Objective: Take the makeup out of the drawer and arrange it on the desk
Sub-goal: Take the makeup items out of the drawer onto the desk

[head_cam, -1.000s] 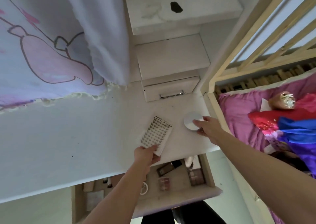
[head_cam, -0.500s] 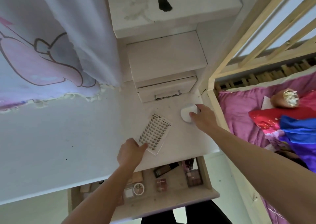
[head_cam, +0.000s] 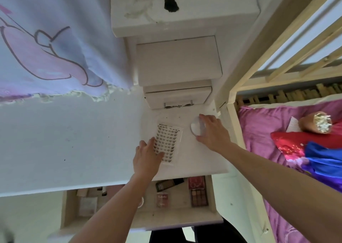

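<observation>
I see soft daylight, brightest at the top right behind the bed rails [head_cam: 296,44], where it's slightly blown out. The desk [head_cam: 74,141] is evenly lit with a faint bluish cast and no glare. The open drawer [head_cam: 175,218] sits dim in the desk's shadow. Wide-angle bending at the edges; the bottom-left corner is smeared, and everything is a bit soft.

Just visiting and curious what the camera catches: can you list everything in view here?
Clear plastic lash tray with dark rows: one, on the white desk top.
Round white compact: one, right of the tray.
Open pale wooden drawer: one, below the desk's edge.
Brown eyeshadow palette: one, drawer's right side.
Red and dark makeup boxes: three or more, beside it.
Small white drawer box with metal handle: one, desk's back.
Pale curtain with pink cartoon print: one, left.
Wooden bed frame, pink bedding: one, right.
Left hand: flat on the tray's left edge.
Right hand: fingers curled round the compact.
</observation>
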